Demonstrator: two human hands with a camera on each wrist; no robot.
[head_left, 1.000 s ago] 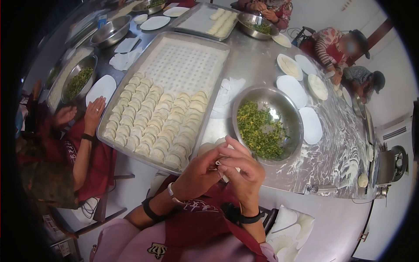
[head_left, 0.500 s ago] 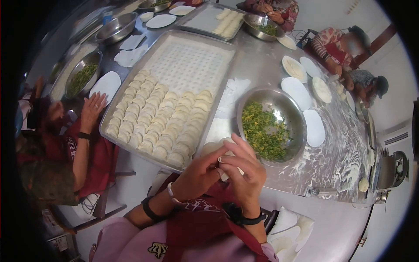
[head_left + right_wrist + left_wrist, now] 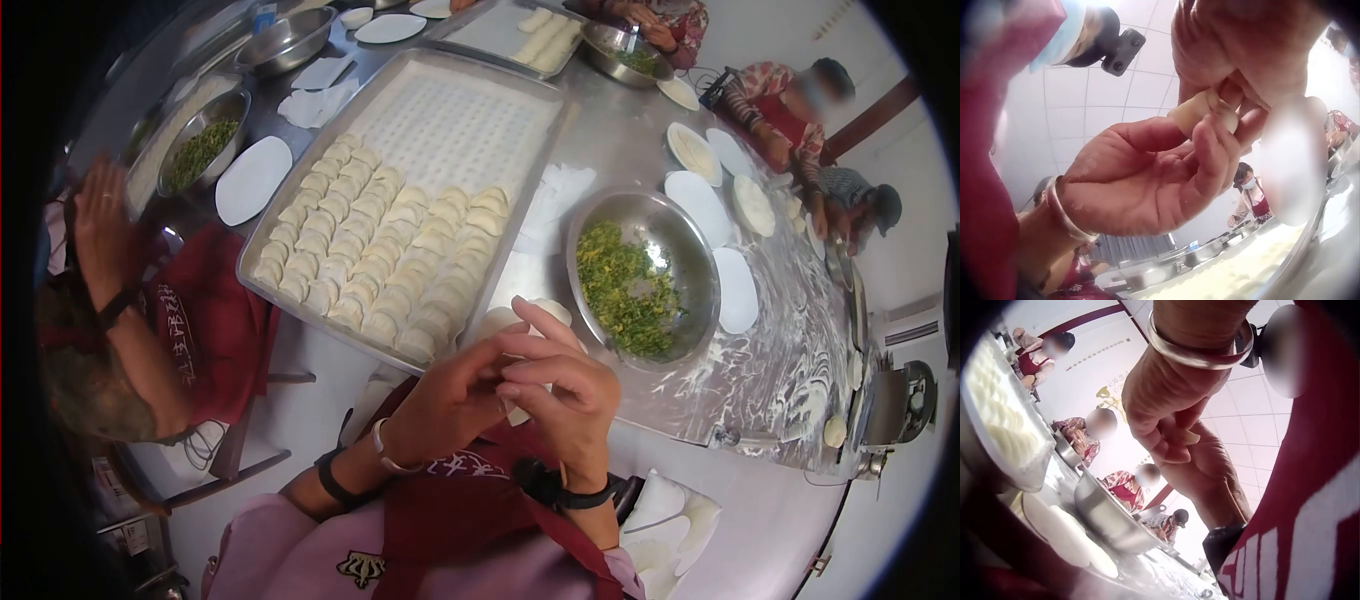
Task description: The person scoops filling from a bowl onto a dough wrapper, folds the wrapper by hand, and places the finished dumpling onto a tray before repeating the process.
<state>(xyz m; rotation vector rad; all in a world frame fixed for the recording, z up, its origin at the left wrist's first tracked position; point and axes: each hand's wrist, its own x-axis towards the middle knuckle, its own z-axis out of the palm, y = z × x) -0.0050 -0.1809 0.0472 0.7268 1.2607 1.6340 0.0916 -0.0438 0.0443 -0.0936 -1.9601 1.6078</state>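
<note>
In front of the chest, both hands work on one small pale dumpling (image 3: 1192, 114). My left hand (image 3: 448, 398), with a silver bracelet, curls its fingers around the dumpling's side in the right wrist view. My right hand (image 3: 572, 402) pinches the dumpling's edge, with its index finger and thumb close to the left fingertips. In the head view the fingers hide most of the dumpling. Just beyond the hands lie pale round wrappers (image 3: 497, 322). A large metal tray (image 3: 243, 272) of dumplings in rows stands at the left, and a steel bowl (image 3: 703, 322) of chopped green filling stands to the right.
White plates (image 3: 738, 292) line the right side beyond the bowl, near flour smeared over the metal table (image 3: 640, 402). A neighbour's hand (image 3: 100, 225) is at the left, by another filling bowl (image 3: 238, 165). More people work at the far side.
The head view has shifted, so the tray and bowl appear farther right. Both hands keep hold of the dumpling. The neighbour's hand has left the white plate and moved left.
</note>
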